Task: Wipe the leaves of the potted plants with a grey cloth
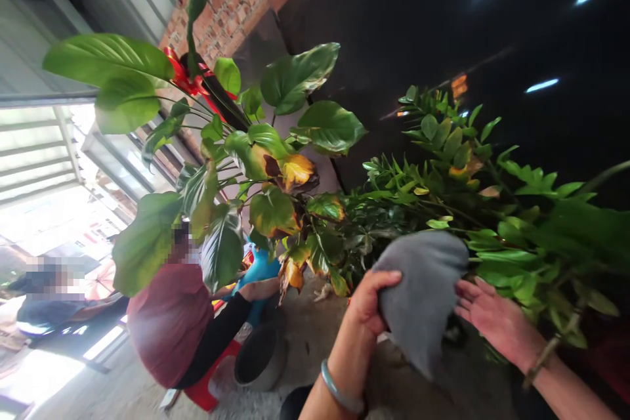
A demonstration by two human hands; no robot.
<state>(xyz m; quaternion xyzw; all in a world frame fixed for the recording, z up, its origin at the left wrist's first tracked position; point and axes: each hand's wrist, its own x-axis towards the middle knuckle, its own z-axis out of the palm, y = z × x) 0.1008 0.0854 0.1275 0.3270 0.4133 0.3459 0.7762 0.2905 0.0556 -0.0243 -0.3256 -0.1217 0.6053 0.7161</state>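
Left hand [371, 302], 5 o'clock: bare forearm, smooth rounded grey-blue bangle [335, 393]. Right hand [499, 321], 4 o'clock: bare forearm; brown strip [541, 362] across wrist, bracelet or stem unclear.

The left hand [370, 305] holds a grey cloth [424, 289], and the right hand [498, 320] is just beside it, near green leaves [512, 257].

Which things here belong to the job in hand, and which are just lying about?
Job in hand:
grey cloth, held by the left hand; the right hand is open beside it
probably the green plant near the right hand

Just around:
dark tub on the floor
red stool, under a seated person
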